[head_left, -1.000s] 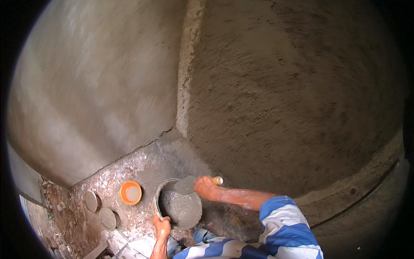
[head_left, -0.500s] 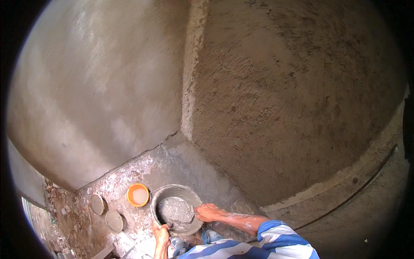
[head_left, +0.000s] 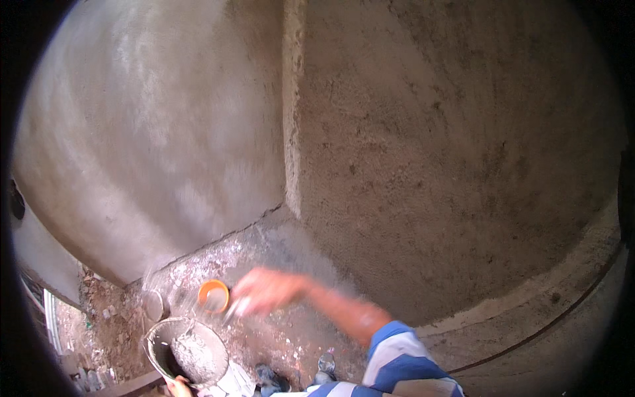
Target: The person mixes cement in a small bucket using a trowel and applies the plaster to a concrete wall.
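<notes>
Since the frame half a sec ago my right hand (head_left: 264, 291) has come up out of the metal pan (head_left: 188, 351) and swung left; it's now a blur over the floor, just right of the orange bowl (head_left: 213, 296), w/ a faint pale streak at its lower left that may be the trowel, too smeared to call. Can't tell how far that hand is closed or whether it grips anything. The pan has shifted too: it was centre-low under my right hand, now it sits lower left, well apart from that hand. My left hand (head_left: 177, 387) is at the pan's near rim at the bottom edge, mostly cut off; fingers look curled on the rim, but I can't tell how tight. The pan is round, dull grey metal, tilted a bit, w/ a lump of wet grey mortar (head_left: 187, 349) in the middle and dark bare wall inside on the left. Orange bowl holds pale liquid, just up-right of the pan. A round grey lid (head_left: 153, 305) lies left of the bowl. Behind: two rough plastered walls (head_left: 430, 145) meeting at a corner, speckled floor (head_left: 291, 337) below.
</notes>
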Demonstrator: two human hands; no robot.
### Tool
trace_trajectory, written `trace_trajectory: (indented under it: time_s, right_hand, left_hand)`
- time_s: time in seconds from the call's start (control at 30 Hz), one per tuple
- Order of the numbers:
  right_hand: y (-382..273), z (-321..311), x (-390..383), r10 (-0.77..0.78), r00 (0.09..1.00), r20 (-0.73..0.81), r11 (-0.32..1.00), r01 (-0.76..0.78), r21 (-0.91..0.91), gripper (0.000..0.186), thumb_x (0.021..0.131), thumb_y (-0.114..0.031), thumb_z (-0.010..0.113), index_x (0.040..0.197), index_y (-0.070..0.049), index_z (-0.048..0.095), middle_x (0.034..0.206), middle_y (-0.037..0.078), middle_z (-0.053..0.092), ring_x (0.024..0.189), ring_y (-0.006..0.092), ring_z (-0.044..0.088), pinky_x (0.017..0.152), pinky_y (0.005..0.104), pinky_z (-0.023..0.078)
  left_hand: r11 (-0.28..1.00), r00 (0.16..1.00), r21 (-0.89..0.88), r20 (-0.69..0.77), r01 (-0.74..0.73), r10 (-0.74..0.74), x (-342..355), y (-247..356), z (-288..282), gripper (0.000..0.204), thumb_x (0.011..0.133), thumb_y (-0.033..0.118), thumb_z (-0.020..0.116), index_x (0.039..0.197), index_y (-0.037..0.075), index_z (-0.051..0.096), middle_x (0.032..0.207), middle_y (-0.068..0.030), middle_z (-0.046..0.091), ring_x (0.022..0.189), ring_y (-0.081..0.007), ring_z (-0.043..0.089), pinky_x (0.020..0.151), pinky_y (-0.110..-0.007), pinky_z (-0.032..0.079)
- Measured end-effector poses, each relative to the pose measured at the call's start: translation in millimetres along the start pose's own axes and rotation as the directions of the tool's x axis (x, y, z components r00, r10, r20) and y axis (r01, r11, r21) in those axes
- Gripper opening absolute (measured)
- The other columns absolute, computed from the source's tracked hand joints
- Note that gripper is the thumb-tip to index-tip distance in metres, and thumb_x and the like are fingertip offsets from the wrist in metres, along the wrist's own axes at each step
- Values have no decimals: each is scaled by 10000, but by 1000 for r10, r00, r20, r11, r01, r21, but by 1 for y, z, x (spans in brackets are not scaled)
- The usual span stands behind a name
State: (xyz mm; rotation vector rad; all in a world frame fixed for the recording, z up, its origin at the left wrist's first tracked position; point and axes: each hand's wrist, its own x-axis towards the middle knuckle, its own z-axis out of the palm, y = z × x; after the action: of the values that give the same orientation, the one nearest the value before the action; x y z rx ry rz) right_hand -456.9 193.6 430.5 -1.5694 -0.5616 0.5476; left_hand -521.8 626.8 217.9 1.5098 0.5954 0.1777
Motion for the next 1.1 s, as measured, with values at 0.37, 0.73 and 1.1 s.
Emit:
trace_trajectory:
  time_s: [0.37, 0.73, 1.1]
  right_hand:
    - [53, 103, -305, 51, -317, -947, 754, -609, 244, 267, 846, -228, 586, 987, -1, 599, 843, 152, 640, 777, 271, 623, 687, 369, 483]
    - [208, 131, -114, 396, 697, -598, 169, -695, -699, 195, 732, -176, 585, 771, -4, 668, 817, 198, 653, 770, 324, 660, 654, 461, 524]
    - [173, 207, -58, 487, 534, -691, 476, -826, -302, 338, 859, -353, 504, 1008, -68, 608, 920, 204, 646, 914, 397, 607, 774, 489, 489]
  left_hand:
    - [914, 958, 379, 179, 143, -225, -39, -11, 73, 344, 578, 2, 491, 921, 10, 513, 643, -37, 518, 537, -142, 441, 483, -295, 351]
    - [851, 549, 375, 826, -368, -127, -117, -26, 193, 556, 709, -2, 500, 1263, 34, 466, 873, -89, 615, 767, -228, 576, 725, -337, 471]
    - [918, 709, 360, 602, 168, -366, -46, 2, 103, 363, 614, -54, 490, 963, 36, 535, 762, -44, 537, 653, -152, 480, 568, -294, 402]
